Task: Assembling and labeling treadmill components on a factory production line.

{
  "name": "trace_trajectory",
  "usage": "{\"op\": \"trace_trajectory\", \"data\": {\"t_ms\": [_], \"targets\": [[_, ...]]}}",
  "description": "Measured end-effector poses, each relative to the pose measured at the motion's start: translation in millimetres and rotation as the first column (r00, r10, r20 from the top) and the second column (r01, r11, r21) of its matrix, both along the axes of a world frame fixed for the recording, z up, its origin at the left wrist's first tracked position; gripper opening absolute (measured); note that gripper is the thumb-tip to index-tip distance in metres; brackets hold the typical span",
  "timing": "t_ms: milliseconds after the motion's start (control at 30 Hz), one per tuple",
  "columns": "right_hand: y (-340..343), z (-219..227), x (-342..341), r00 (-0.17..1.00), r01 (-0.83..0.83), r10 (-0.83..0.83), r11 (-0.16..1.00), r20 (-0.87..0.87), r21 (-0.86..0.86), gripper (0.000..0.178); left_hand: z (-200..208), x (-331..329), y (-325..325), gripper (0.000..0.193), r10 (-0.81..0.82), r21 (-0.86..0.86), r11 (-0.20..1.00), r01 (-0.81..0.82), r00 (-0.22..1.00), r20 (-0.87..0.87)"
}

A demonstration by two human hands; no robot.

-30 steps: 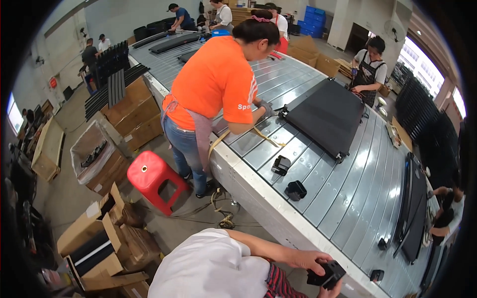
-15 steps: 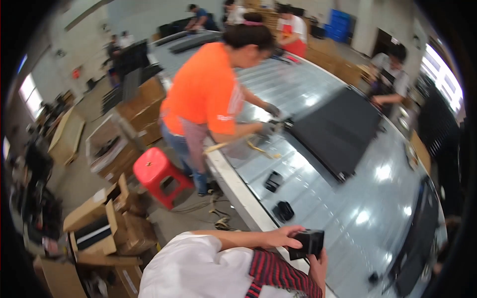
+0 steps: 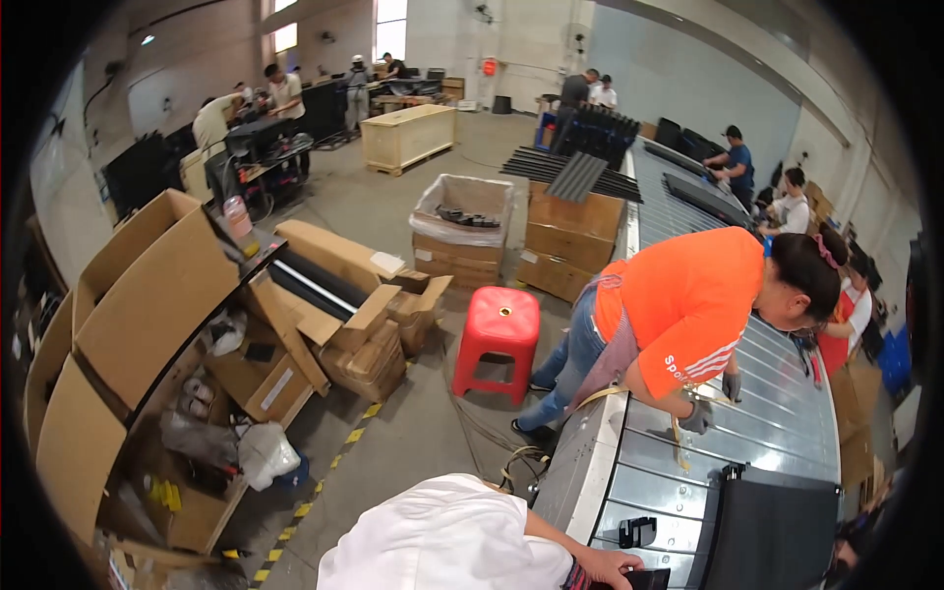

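Note:
At the lower edge my left hand (image 3: pixel 608 564) has its fingers curled on a black plastic part (image 3: pixel 649 579), which the picture's edge cuts off. My right hand is out of view. On the metal-topped table (image 3: pixel 654 482), just beyond my left hand, lies a second black plastic part (image 3: pixel 637 532) with an opening in it. Farther right, a large black panel (image 3: pixel 772 531) lies flat on the same surface. Across from it a co-worker in an orange shirt (image 3: pixel 678 305) leans over the table, with grey-gloved hands near a yellow strap (image 3: pixel 678 444).
A red stool (image 3: pixel 498 334) stands on the floor left of the table, behind the co-worker. Cardboard boxes (image 3: pixel 369 339) and shelving with packed goods (image 3: pixel 197 433) fill the left side. Loose cables (image 3: pixel 521 462) lie by the table's foot. Several other people work farther off.
My view has swung to the left, showing more floor and boxes. My right hand has left the picture, while my left hand and its black part now sit at the lower edge.

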State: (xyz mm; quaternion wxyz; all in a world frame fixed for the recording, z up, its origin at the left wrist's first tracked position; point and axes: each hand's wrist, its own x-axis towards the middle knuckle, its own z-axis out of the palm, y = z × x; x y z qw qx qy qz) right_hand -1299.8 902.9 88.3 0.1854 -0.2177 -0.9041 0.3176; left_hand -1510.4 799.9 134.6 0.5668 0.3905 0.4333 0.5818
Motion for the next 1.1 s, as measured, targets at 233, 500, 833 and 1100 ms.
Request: {"op": "trace_trajectory", "data": {"t_ms": [233, 500, 833, 1100], "targets": [[-41.2, 130.3, -72.5, 0.978, 0.177, -0.203, 0.694, 0.046, -0.698, 0.046, 5.7, -19.2, 2.9, 0.061, 0.128, -0.049, 0.992, -0.121, 0.974, 0.186], [-18.7, 44.2, -68.2, 0.868, 0.091, -0.48, 0.411, -0.13, -0.907, 0.029, 18.7, -90.9, 26.9, 0.062, 0.263, -0.168, 0.96, -0.223, 0.925, 0.274], [-24.3, 27.4, -95.1, 0.768, 0.49, -0.543, 0.158, 0.339, -0.857, 0.041, -104.0, -270.6, 205.2, 0.051, 0.393, -0.397, 0.883, -0.251, 0.858, 0.33], [-21.3, 28.9, -129.0, 0.539, 0.589, -0.823, 0.218, 0.177, -0.778, 0.023, -217.6, -611.7, 263.9, 0.053, 0.212, -0.048, 0.976, -0.212, 0.876, 0.433]]}}
